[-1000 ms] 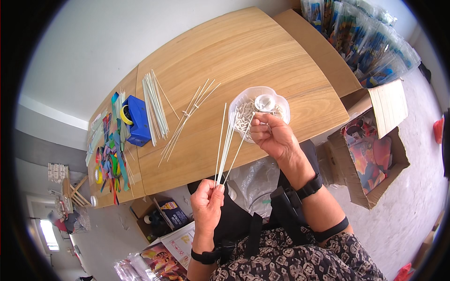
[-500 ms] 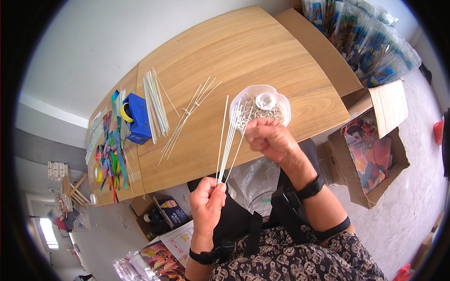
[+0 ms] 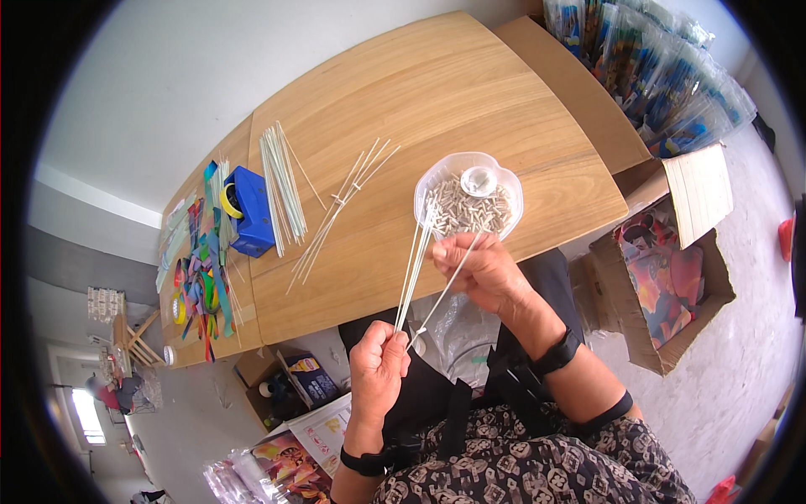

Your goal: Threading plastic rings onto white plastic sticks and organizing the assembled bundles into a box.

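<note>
My left hand (image 3: 379, 365) is closed around the lower ends of several thin white rods (image 3: 411, 273), which fan upward toward the clear tub. One separate white rod (image 3: 445, 290) slants up to the right from the left fingertips, with a small white piece near its lower end. My right hand (image 3: 480, 267) has its fingers curled into a pinch just below the tub, and the slanted rod crosses in front of them. What the right fingertips hold is too small to tell. The clear plastic tub (image 3: 420, 183) contains many short white tube pieces (image 3: 457, 206) and a white round lid-like item (image 3: 478, 181).
Joined white rods (image 3: 336, 202) and a loose rod bundle (image 3: 281, 185) lie on the wooden table (image 3: 453, 84). Left of them stand a blue tape dispenser (image 3: 252, 210) and colourful ribbons (image 3: 201, 269). An open cardboard box (image 3: 663, 357) sits right of the table.
One rod has swung rightward away from the bunch, now tilting across my right hand. The right hand has dropped slightly, and the remaining rods have drawn closer together.
</note>
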The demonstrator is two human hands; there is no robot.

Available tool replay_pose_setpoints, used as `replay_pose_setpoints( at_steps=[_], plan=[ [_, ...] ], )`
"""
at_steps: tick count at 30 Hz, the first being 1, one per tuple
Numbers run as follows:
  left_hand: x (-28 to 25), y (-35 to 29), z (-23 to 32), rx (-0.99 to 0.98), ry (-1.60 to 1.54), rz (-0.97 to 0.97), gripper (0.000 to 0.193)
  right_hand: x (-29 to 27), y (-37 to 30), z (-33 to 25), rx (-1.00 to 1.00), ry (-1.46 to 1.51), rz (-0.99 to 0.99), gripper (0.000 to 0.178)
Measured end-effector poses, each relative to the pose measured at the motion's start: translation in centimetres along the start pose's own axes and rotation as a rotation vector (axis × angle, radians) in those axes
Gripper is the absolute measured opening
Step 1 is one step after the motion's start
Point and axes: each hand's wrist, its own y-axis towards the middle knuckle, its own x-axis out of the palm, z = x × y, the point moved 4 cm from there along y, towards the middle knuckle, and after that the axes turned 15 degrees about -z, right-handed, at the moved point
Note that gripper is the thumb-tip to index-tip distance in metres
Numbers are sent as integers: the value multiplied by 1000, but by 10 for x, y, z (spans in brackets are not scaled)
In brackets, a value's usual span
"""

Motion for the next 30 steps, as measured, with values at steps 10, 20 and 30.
replay_pose_setpoints(
  at_steps=[10,20,30],
  plan=[
    [-5,0,0,81,-122,107,15,0,3,-7,-129,-157,11,13],
    [-6,-3,3,88,92,63,13,-7,15,-11,-203,413,201,18],
    [-8,-6,2,98,56,65,14,-8,19,-14,-262,377,166,24]
  ],
)
